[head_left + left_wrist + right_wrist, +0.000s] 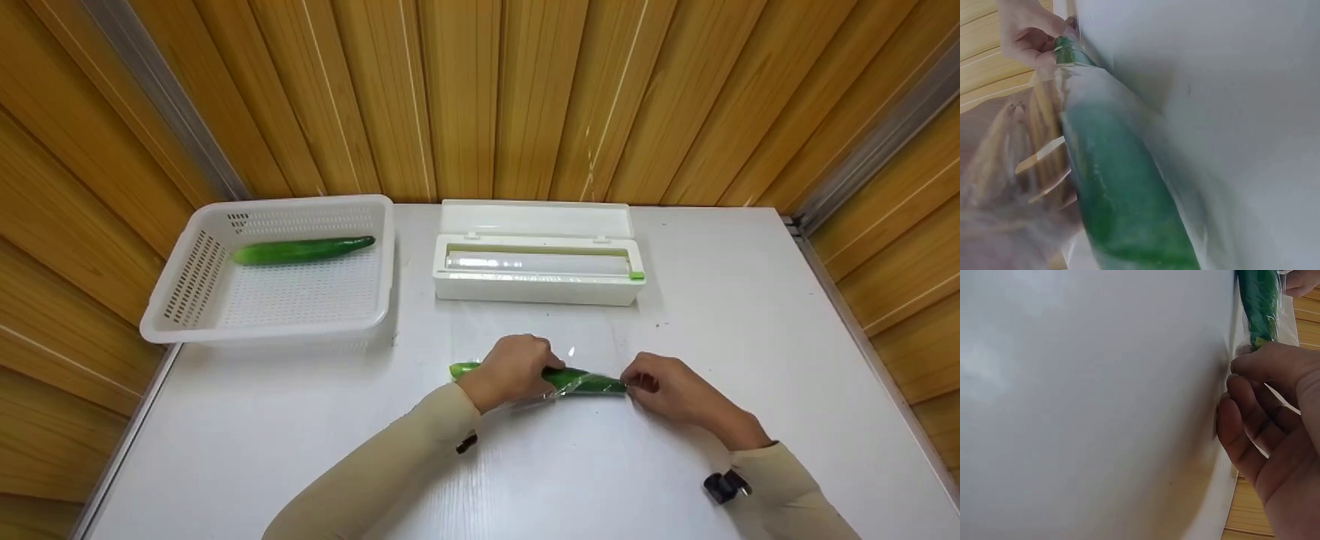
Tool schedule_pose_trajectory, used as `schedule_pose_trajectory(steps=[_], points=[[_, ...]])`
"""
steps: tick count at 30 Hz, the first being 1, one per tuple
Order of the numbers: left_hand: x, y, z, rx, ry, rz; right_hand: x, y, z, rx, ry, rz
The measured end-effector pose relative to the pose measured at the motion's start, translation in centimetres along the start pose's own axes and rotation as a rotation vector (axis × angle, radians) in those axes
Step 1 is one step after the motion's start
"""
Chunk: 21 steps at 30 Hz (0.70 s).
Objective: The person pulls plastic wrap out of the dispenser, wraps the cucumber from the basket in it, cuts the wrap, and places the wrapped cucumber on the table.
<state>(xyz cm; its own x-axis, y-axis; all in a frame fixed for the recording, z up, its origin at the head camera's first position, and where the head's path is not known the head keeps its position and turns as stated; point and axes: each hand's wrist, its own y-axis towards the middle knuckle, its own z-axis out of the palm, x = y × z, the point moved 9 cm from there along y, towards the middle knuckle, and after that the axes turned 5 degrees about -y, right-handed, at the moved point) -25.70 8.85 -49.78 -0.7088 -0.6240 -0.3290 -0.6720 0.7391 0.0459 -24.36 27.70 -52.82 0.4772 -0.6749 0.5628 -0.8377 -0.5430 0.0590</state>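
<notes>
A green cucumber (589, 382) lies crosswise on the white table, with clear plastic wrap (1022, 185) around it. My left hand (514, 373) grips the cucumber from above near its middle, and its lighter end sticks out to the left. At the dark right end, the thumb and fingertips of my right hand (670, 386) pinch the wrap close to the tip. The right wrist view shows those bent fingers (1244, 410) just past the cucumber's end. In the left wrist view, loose folds of film stand out beside the cucumber and blur what lies behind.
Behind the hands stands a white wrap dispenser (536, 290), lid raised, with a film roll (536, 262) inside and a green slider (637, 275) at its right. A white perforated basket (262, 332) at back left holds another cucumber (304, 251). Wood-patterned walls (495, 97) border the table.
</notes>
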Motion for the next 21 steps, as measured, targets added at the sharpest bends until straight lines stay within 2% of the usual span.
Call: schedule_pose_trajectory(steps=[7, 15, 18, 21], points=[[0.3, 0.1, 0.1, 0.009, -0.03, -0.03, -0.7, -0.2, 0.4, 0.08, 0.042, 0.063], [0.7, 0.1, 0.1, 0.007, -0.075, -0.054, -0.8, 0.0, 0.3, -0.009, 0.029, 0.131], [0.8, 0.1, 0.1, 0.011, -0.088, -0.067, -1.1, 0.0, 0.4, 0.01, 0.053, 0.193], [1.0, 0.1, 0.1, 0.017, -0.103, -0.077, -1.1, 0.0, 0.7, 0.061, 0.072, 0.235]])
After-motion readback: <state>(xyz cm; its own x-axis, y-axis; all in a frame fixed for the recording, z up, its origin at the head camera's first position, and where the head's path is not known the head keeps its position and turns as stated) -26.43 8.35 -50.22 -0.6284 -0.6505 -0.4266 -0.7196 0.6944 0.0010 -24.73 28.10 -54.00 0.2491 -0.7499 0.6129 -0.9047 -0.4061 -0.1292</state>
